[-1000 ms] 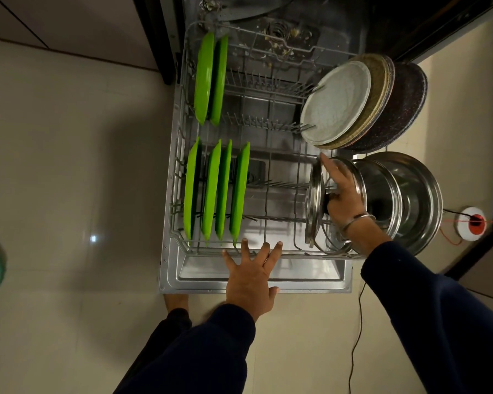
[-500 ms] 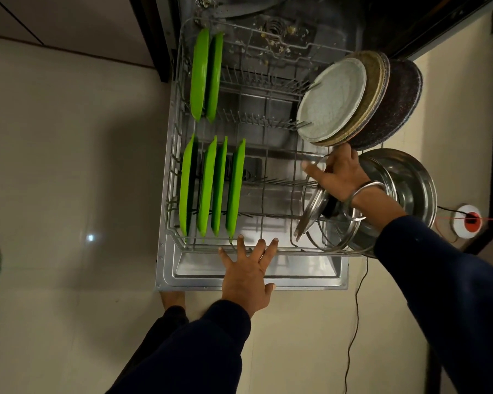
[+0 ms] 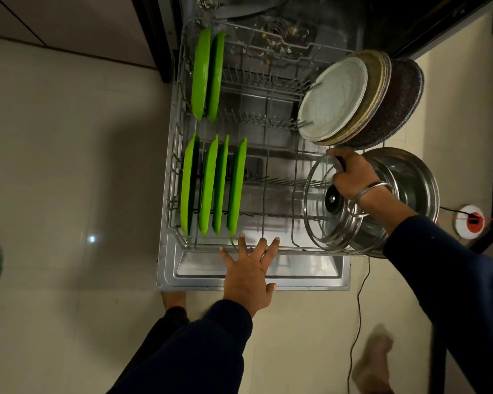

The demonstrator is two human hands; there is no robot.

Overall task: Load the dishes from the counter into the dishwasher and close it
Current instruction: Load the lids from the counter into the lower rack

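The dishwasher's lower rack [image 3: 180,177] is pulled out over the open door [image 3: 251,284]. Green plates [image 3: 214,183] stand on edge at its left, with two more green plates [image 3: 208,73] behind them. Round grey and dark plates [image 3: 336,98] lean at the back right. My right hand [image 3: 353,177] grips the rim of a glass lid [image 3: 316,211] with a black knob, which leans against steel pots [image 3: 410,194] at the front right. My left hand [image 3: 248,271] rests flat with spread fingers on the rack's front edge.
A black cable [image 3: 359,308] runs along the floor to the right of the door. A white and red round device [image 3: 471,220] lies on the floor at the far right. My bare feet [image 3: 373,362] stand in front of the door. Pale floor tiles spread to the left.
My right hand has moved from the lid's knob up to its rim. The lid has tipped from edge-on to facing the camera. My left hand has stayed on the rack's front.
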